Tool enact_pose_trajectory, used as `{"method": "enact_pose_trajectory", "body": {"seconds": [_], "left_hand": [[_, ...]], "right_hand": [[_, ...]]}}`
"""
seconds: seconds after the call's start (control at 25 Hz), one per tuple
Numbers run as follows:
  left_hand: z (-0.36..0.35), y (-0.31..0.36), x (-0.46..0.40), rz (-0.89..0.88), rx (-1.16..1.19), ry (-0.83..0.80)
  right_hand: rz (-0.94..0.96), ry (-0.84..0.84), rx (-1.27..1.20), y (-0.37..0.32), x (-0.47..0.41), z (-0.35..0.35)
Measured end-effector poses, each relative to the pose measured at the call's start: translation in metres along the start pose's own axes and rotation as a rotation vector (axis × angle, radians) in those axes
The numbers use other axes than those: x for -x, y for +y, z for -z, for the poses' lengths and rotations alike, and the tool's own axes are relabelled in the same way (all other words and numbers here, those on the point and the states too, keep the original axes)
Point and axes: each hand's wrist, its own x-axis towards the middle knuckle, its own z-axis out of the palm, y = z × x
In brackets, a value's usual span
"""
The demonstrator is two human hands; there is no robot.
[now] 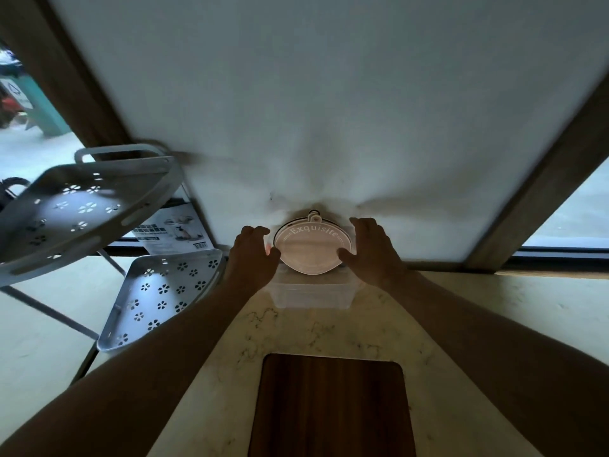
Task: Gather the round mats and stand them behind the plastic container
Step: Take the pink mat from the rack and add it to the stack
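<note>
Head view: left hand [253,250] and right hand [367,247] clasp the upright mats [311,247] behind the container [309,293]. Placing step; next, release without toppling.

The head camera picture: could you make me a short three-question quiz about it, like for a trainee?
1. True or false: the pink round mats stand upright behind the clear plastic container.
2. What word is printed on the front mat?
3. What lies nearest the camera? A) dark wooden cutting board B) grey perforated rack shelf

Key:
1. True; the left hand and right hand flank them.
2. Exquisite.
3. A.
</note>
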Motion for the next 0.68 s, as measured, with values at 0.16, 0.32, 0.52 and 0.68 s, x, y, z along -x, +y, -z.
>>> {"method": "enact_pose_trajectory", "body": {"seconds": [0.16, 0.32, 0.52, 0.68], "left_hand": [[0.015, 0.011, 0.010, -0.017, -0.013, -0.053], [0.007, 0.010, 0.000, -0.053, -0.017, -0.101], [-0.020, -0.004, -0.030, -0.025, -0.031, -0.144], [-0.039, -0.016, -0.053, -0.012, -0.002, -0.081]], "right_hand": [[-0.015, -0.049, -0.022, -0.011, 0.009, 0.015], [-0.040, -0.090, 0.029, -0.007, -0.006, 0.005], [-0.065, -0.087, 0.146, 0.009, -0.039, -0.017], [-0.016, -0.019, 0.175, 0.022, -0.053, -0.035]]}}
